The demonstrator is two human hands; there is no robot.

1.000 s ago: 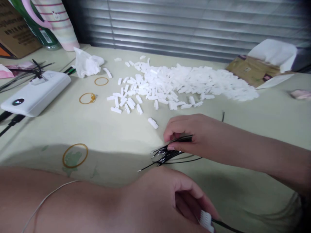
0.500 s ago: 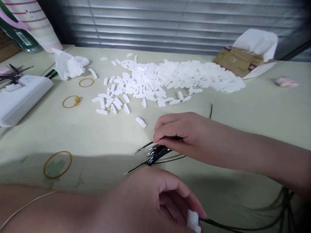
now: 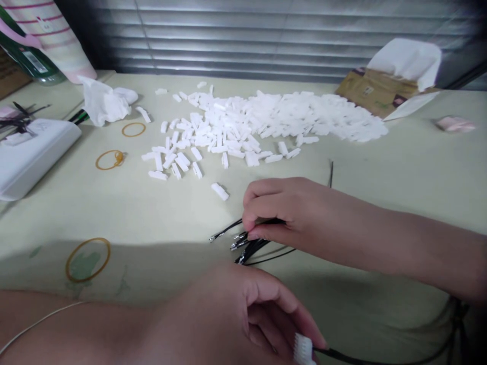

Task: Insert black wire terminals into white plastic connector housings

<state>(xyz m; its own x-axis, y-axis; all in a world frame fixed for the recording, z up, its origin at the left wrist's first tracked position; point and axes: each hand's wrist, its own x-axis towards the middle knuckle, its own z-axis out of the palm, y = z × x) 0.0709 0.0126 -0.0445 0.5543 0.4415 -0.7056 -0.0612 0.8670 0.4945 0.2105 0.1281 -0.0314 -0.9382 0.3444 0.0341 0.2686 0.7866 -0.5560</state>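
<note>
My left hand (image 3: 243,314), low in the middle of the head view, is closed on a white multi-pin connector (image 3: 303,349). Black wires (image 3: 342,356) run from that connector toward the lower right. Further up, my right hand (image 3: 281,210) pinches among a bundle of black wires (image 3: 255,248) with bare metal terminals at their tips. Which strands are between its fingertips is partly hidden. One loose white connector housing (image 3: 219,191) lies just left of the right hand. Behind it spreads a large pile of white connector housings (image 3: 281,116).
Rubber bands (image 3: 88,259) lie on the left of the table (image 3: 160,213). At the back left are a crumpled tissue (image 3: 104,101), a white box (image 3: 38,152) and a striped cup (image 3: 61,40). An opened brown packet (image 3: 380,91) stands back right, near a pink object (image 3: 454,123).
My right hand has shifted slightly right among the wire ends, and the terminals below its fingers have rearranged. My left hand keeps its hold on the connector, almost unmoved.
</note>
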